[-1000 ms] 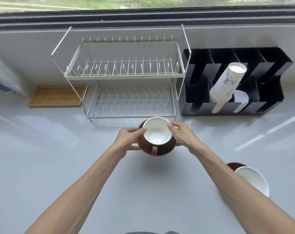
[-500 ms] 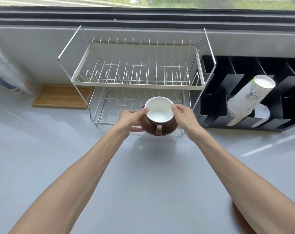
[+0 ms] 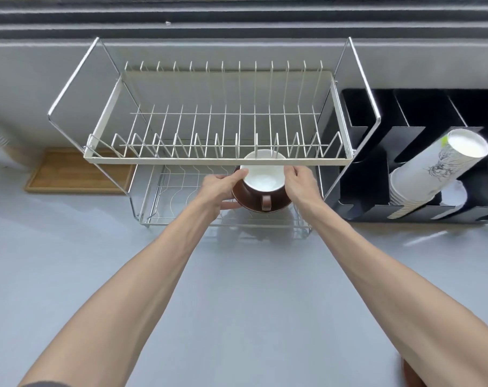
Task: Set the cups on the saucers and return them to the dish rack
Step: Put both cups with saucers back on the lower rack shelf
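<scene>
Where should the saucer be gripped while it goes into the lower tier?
Grip the saucer by its opposite rim edges, from left and right, as both hands do now: left hand, right hand. The cup fills its centre, the handle faces forward, and the upper shelf blocks a top approach.

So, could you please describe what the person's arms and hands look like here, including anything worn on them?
Both forearms are bare up to the frame's lower edge. The left hand and right hand show no gloves, rings, watch or bracelets. A sliver of dark fabric at the bottom left may be a sleeve edge.
</scene>
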A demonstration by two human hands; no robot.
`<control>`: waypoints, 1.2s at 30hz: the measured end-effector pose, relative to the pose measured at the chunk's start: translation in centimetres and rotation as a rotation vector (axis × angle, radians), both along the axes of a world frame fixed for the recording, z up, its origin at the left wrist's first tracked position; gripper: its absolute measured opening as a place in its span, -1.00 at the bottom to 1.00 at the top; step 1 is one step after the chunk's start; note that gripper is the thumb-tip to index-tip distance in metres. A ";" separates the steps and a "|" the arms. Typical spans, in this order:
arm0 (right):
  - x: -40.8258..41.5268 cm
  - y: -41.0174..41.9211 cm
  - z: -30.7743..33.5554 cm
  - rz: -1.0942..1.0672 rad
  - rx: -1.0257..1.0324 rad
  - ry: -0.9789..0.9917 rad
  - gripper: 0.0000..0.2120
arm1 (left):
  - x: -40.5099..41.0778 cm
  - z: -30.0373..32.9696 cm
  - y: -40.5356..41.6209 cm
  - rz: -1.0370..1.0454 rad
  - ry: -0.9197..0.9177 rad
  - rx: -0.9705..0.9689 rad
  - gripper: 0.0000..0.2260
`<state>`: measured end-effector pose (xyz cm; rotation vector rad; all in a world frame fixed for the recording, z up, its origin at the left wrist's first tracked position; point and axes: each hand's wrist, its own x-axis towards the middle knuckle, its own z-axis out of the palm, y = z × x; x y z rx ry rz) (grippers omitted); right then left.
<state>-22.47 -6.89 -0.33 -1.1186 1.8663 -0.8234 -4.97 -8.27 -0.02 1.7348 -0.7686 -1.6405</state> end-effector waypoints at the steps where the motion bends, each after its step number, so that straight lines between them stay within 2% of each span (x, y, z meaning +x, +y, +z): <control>1: -0.1 -0.3 -0.2 -0.010 0.011 0.002 -0.65 | -0.1 -0.2 -0.4 0.004 0.006 0.004 -0.39; 4: -0.4 -1.0 -0.7 0.014 0.039 -0.012 -0.68 | -0.4 -0.8 -1.3 -0.001 0.009 0.015 -0.34; 6: -0.5 -1.3 -1.0 0.029 0.052 -0.003 -0.60 | -0.6 -1.2 -1.6 -0.014 0.008 0.027 -0.45; 9: -0.7 -1.6 -1.4 0.032 0.046 -0.005 -0.62 | -0.9 -1.6 -1.8 -0.027 0.004 0.041 -0.61; 16: -0.8 -2.1 -1.6 0.008 0.033 -0.011 -0.64 | -1.0 -2.2 -2.5 -0.047 -0.013 0.023 -0.65; 20: -1.0 -2.1 -1.7 0.010 0.016 -0.027 -0.66 | -1.1 -2.3 -2.6 -0.056 -0.020 0.022 -0.61; 25: -1.0 -1.6 -1.3 0.048 0.015 0.020 -0.59 | -1.1 -2.0 -2.1 -0.107 -0.061 -0.005 -0.63; 28: -1.0 -1.1 -0.6 0.091 -0.043 0.082 -0.61 | -1.2 -1.2 -1.7 -0.133 -0.136 -0.027 -0.68; 31: -0.8 -0.1 0.1 0.142 -0.183 0.135 -0.66 | -0.9 -0.2 -1.1 -0.159 -0.253 -0.075 -0.54; 34: -0.5 1.7 0.5 0.175 -0.228 0.252 -0.72 | -0.3 0.7 0.3 -0.239 -0.459 -0.201 -0.48; 36: -0.3 3.1 1.1 0.218 -0.225 0.322 -0.68 | 0.1 1.4 1.6 -0.330 -0.616 -0.271 -0.48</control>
